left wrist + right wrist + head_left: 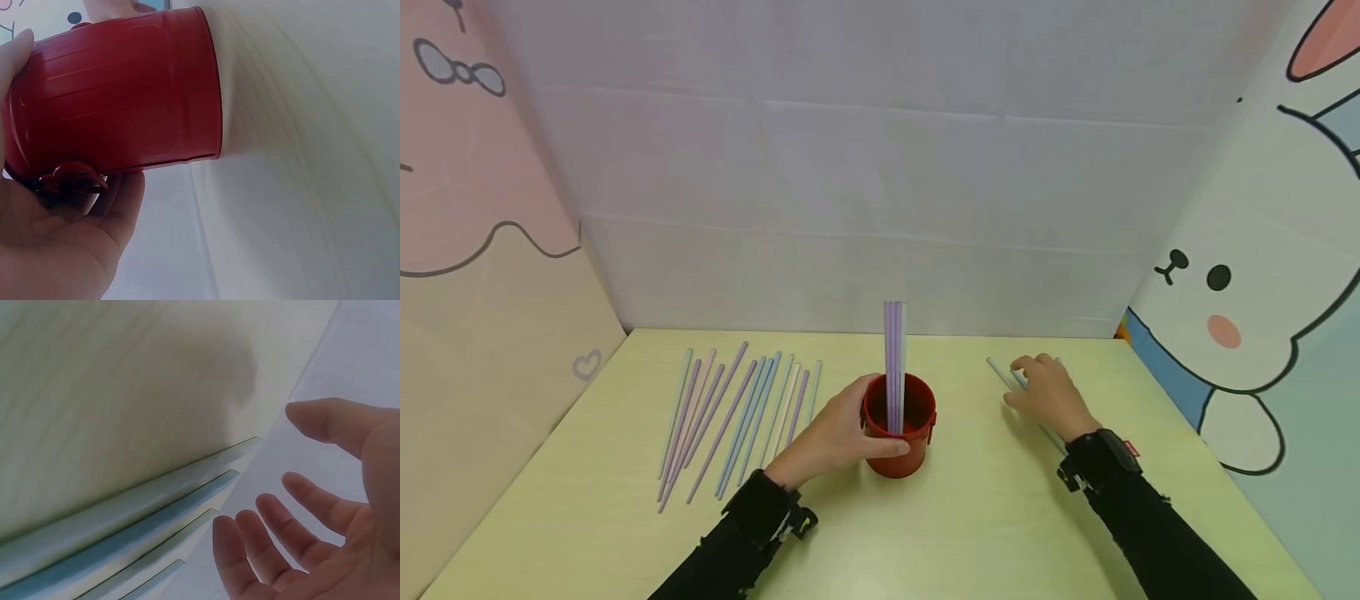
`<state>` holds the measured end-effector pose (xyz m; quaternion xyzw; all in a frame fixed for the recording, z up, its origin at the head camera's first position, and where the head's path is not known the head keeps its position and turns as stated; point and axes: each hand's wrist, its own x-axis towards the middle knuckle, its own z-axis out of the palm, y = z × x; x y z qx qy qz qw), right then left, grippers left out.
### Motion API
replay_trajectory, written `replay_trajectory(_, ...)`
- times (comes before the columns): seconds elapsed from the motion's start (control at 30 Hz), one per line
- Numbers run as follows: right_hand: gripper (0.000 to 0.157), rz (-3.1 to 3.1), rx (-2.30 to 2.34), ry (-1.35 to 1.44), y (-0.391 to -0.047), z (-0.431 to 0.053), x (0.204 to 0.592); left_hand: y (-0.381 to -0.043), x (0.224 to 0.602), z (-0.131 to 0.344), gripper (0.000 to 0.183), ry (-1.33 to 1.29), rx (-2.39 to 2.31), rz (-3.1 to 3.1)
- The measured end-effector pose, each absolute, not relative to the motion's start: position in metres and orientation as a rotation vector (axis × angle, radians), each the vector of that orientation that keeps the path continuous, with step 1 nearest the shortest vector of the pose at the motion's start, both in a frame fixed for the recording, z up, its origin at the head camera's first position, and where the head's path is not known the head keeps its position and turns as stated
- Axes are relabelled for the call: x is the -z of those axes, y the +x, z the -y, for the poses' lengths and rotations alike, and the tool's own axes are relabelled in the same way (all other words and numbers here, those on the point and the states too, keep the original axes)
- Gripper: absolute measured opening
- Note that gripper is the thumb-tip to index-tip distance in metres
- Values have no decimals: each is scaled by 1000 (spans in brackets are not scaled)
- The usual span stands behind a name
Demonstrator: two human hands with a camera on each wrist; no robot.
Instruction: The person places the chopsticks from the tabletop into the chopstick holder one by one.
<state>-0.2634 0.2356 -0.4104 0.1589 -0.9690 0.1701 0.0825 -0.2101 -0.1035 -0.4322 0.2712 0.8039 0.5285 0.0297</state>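
My left hand (835,429) holds a small red metal bucket (897,457), its thumb on the near side and its fingers round the far side. The left wrist view shows the bucket's ribbed wall and a wire handle lug close to the palm. Several lilac and pale straws (892,358) stand upright in the bucket. On the right, my right hand (1051,398) hovers over a few pale green and blue straws (125,534) lying on the table. Its thumb and fingers are spread apart with nothing between them in the right wrist view.
Left of the bucket, several lilac, blue, pink and pale green straws (722,432) lie slanted on the light yellow table (955,533). A white sheet (850,167) rises behind the table's far edge. Printed panels with cartoon figures flank both sides.
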Motion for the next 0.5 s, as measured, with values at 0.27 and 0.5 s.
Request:
replay_trajectory(0.27, 46, 2939, -436, 445, -273, -239, 424, -210, 433, 103, 82, 848, -1624, -2483)
replay_trajectory(0.5, 37, 3011, -429, 398, -274, -237, 428, -209, 431, 104, 82, 839, -1628, -2481)
